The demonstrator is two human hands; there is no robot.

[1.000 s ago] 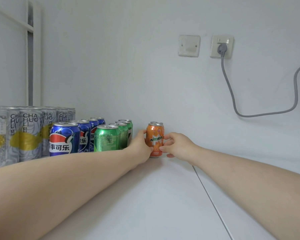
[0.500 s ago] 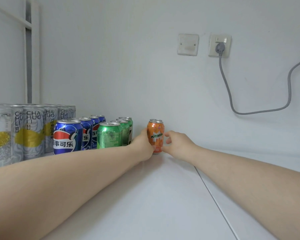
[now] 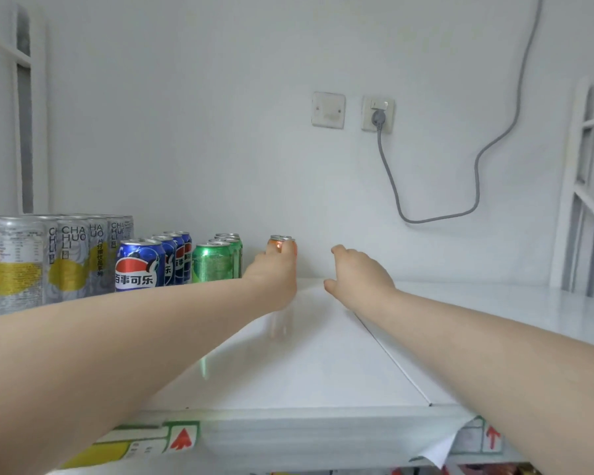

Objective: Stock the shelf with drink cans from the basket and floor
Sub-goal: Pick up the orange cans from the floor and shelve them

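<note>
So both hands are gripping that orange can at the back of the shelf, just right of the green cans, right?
Not quite. The head view shows only the left hand gripping the orange can; the right hand hovers apart from it, to its right, fingers relaxed. The can does stand at the back of the shelf, just right of the green cans.
</note>
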